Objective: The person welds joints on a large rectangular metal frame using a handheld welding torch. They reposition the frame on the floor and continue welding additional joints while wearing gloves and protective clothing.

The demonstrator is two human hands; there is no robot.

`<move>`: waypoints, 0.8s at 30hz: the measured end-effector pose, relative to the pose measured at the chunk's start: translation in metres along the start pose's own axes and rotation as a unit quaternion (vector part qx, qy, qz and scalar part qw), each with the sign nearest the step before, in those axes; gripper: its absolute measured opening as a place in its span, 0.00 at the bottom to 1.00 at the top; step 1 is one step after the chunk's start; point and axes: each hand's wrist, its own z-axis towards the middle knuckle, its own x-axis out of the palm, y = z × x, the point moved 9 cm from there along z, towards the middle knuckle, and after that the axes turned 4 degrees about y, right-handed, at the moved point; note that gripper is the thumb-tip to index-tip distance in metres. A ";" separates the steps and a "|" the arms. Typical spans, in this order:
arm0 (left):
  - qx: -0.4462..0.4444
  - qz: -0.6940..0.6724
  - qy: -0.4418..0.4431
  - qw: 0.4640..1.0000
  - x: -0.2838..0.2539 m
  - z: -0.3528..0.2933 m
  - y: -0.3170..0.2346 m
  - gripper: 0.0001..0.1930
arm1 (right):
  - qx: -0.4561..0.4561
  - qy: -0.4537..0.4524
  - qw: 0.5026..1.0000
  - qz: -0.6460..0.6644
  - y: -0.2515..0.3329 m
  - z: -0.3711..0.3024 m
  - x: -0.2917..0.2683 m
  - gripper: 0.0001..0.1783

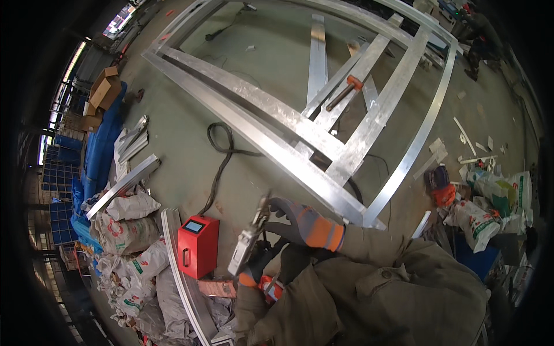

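Note:
A silver-grey handheld tool with a narrow metal nozzle, shaped like a welding gun [245, 248], is held in front of my body, nozzle pointing up and away. My left hand [262, 259], in a dark glove with an orange cuff, is closed around its lower part; the sleeve and the tool partly hide those fingers. My right hand [297, 222], in a grey, black and orange glove, reaches in from the right. Its bent fingers are at the nozzle end and seem to grip it. Just beyond lies a large silver metal frame [262, 141] of long bars.
An orange-headed hammer [346, 92] rests on the frame's crossbars. At left stands a red box [198, 245] with a small screen and a dark cable [216, 179]. Stuffed sacks [130, 230] and metal profiles [179, 277] lie beside it. Bags and scraps [479, 222] litter the right; another person [482, 40] is far right.

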 end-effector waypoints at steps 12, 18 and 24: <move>0.088 -0.410 -0.204 0.885 -0.104 0.025 0.173 0.12 | 0.194 0.050 0.976 0.087 -0.081 0.072 0.227 0.25; 0.117 -0.403 -0.143 0.896 -0.140 0.047 0.294 0.16 | 0.146 0.012 0.988 -0.044 -0.129 0.102 0.344 0.20; 0.110 -0.439 -0.193 0.871 -0.198 0.075 0.348 0.21 | 0.149 0.025 0.988 -0.028 -0.098 0.189 0.402 0.23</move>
